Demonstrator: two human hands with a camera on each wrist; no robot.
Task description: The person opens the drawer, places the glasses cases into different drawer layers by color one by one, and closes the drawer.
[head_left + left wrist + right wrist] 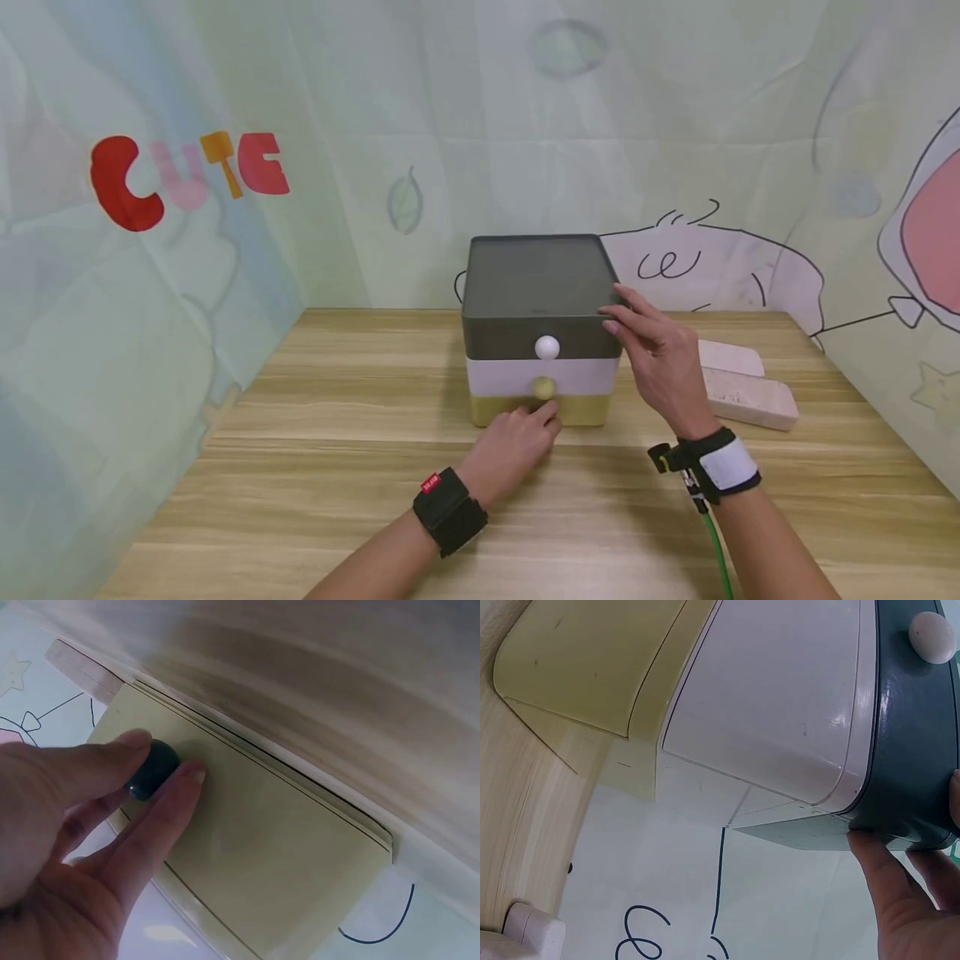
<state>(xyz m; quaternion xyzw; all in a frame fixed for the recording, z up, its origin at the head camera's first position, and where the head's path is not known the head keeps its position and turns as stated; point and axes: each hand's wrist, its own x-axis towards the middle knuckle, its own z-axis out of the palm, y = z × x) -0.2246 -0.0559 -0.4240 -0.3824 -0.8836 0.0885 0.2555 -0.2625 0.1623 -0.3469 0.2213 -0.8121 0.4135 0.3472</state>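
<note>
A small three-tier drawer box (pixel 540 279) stands on the table, with a dark green top tier, a white middle tier and a yellow bottom tier. My left hand (pixel 510 450) is low at its front. In the left wrist view, that hand's thumb and fingers pinch a dark green round knob (pixel 156 769) on the yellow drawer front (pixel 262 825). My right hand (pixel 663 362) touches the upper right front corner of the dark green tier. Above the left hand are a white knob (pixel 547 347) and a yellow knob (pixel 543 388). How far the yellow drawer stands out, I cannot tell.
Two pale oblong blocks (pixel 750 397) lie on the wooden table (pixel 337 400) to the right of the box, behind my right wrist. A printed cloth backdrop (pixel 360 167) rises behind the table and at both sides. A green cable (pixel 717 550) hangs from the right wrist strap.
</note>
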